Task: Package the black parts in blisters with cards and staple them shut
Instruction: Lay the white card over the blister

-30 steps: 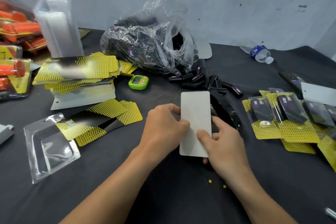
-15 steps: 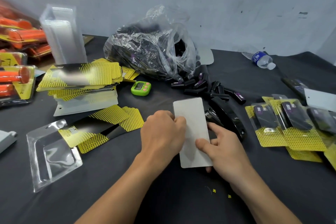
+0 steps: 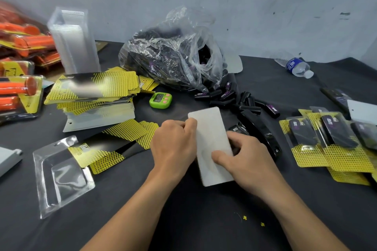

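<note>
Centre of the dark cloth, the pack (image 3: pixel 210 142) sits between both hands, white card back up, its far end leaning a little left (what lies under that back cannot be seen from here). The left hand (image 3: pixel 175 144) curls round the left edge and pinches it near the top; the right hand (image 3: pixel 247 157) grips the opposite edge, thumb flat on the card, fingers tucked beneath. This looks like the closing step: card seated, pack being squared up, staples not yet in. The next move likely calls for one hand to let go and reach for the stapler (image 3: pixel 261 132), lying just beside the right hand, while the other holds the layers aligned. The card back is matte, stiff and rectangular with rounded corners, a faint dent showing through. The stapler is glossy black and arched. Beyond it, loose black parts (image 3: pixel 234 98), short smooth cylinders, spill from a crinkled clear bag (image 3: pixel 173 57). Finished packs (image 3: pixel 326 142), yellow dotted cards under clear shells, fan out to the right; a thick stack of cards (image 3: pixel 91 91) and an empty blister (image 3: pixel 61 175) lie to the left
</note>
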`<state>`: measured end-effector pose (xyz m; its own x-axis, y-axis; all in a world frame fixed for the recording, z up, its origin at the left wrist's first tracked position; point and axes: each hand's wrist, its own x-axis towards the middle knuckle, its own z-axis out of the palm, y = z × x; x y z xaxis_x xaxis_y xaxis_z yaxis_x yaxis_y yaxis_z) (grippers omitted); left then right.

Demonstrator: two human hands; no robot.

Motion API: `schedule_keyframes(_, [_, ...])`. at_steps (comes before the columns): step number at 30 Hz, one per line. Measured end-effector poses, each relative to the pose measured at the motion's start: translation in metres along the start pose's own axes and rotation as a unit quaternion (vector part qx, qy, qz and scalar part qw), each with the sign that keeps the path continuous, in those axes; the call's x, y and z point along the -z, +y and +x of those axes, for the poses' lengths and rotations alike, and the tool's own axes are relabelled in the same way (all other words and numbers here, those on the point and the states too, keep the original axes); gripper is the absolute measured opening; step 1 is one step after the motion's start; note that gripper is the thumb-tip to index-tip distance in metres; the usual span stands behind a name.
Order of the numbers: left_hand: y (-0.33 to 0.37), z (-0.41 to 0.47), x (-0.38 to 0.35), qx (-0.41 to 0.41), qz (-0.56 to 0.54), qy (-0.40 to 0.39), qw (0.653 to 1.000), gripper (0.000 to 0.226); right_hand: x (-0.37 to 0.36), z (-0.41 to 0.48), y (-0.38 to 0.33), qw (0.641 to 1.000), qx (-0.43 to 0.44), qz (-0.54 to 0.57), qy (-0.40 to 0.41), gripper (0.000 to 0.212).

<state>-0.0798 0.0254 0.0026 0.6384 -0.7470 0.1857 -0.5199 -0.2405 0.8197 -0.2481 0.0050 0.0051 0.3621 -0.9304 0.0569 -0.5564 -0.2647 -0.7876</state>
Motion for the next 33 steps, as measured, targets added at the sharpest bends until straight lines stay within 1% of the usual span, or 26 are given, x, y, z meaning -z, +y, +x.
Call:
schedule_keyframes(2, [0.001,-0.001,-0.002,-0.019,-0.009,0.011,1.000,0.053,-0.008,0.004,0.001,0.994,-0.001,0.102,0.026,0.032])
schedule_keyframes(3, [0.001,-0.002,-0.003,-0.028,-0.010,0.018,0.999,0.052,-0.011,0.005,0.001,0.989,-0.001,0.145,0.032,0.028])
schedule_keyframes(4, [0.000,-0.004,-0.004,-0.036,-0.010,0.025,0.999,0.050,-0.014,0.006,0.002,0.983,-0.004,0.180,0.036,0.024])
schedule_keyframes(6, [0.000,-0.004,-0.006,-0.041,-0.018,0.034,0.998,0.039,-0.016,0.005,0.006,0.972,-0.013,0.234,0.032,0.027])
schedule_keyframes(8, [-0.002,-0.001,-0.007,-0.027,-0.057,0.034,0.997,0.016,-0.015,0.004,0.010,0.964,-0.025,0.264,0.019,0.030])
schedule_keyframes(9, [-0.003,0.001,-0.006,-0.013,-0.082,0.035,0.996,0.015,-0.015,0.003,0.013,0.962,-0.032,0.271,0.012,0.031])
schedule_keyframes(11, [-0.005,0.003,-0.005,0.020,-0.140,0.015,0.990,0.026,-0.014,0.002,0.016,0.959,-0.040,0.281,0.005,0.033])
schedule_keyframes(12, [-0.005,0.003,-0.004,0.032,-0.158,0.004,0.987,0.024,-0.015,0.002,0.016,0.958,-0.041,0.284,0.007,0.034])
schedule_keyframes(14, [-0.005,0.004,-0.004,0.044,-0.177,-0.007,0.983,0.011,-0.016,0.002,0.016,0.958,-0.037,0.284,0.015,0.036])
schedule_keyframes(16, [-0.004,0.003,-0.003,0.056,-0.214,-0.013,0.975,0.015,-0.018,0.002,0.016,0.961,-0.034,0.272,0.034,0.035])
schedule_keyframes(19, [0.000,0.002,-0.002,0.070,-0.289,-0.030,0.954,0.025,-0.021,0.001,0.018,0.965,-0.044,0.250,0.071,0.027])
schedule_keyframes(21, [0.001,0.001,-0.004,0.077,-0.307,-0.032,0.948,0.030,-0.021,0.001,0.019,0.965,-0.052,0.246,0.076,0.024])
schedule_keyframes(23, [-0.002,0.001,-0.005,0.049,-0.251,-0.007,0.967,0.035,-0.021,0.001,0.018,0.967,-0.050,0.239,0.066,0.024])
schedule_keyframes(25, [-0.004,-0.002,-0.004,-0.007,-0.161,0.027,0.987,0.047,-0.021,0.001,0.017,0.971,-0.038,0.232,0.055,0.026])
schedule_keyframes(28, [0.000,-0.007,0.000,-0.069,-0.065,0.051,0.994,0.067,-0.020,0.000,0.017,0.975,-0.025,0.221,0.027,0.037])
schedule_keyframes(30, [0.001,-0.009,-0.001,-0.078,-0.075,0.052,0.993,0.069,-0.017,-0.001,0.018,0.974,-0.020,0.226,0.001,0.040])
schedule_keyframes(32, [0.000,-0.009,-0.003,-0.063,-0.141,0.034,0.987,0.060,-0.016,-0.001,0.019,0.965,-0.021,0.261,-0.012,0.037])
schedule_keyframes(33, [0.000,-0.009,-0.004,-0.055,-0.170,0.008,0.984,0.053,-0.016,0.000,0.018,0.960,-0.024,0.279,-0.009,0.034])
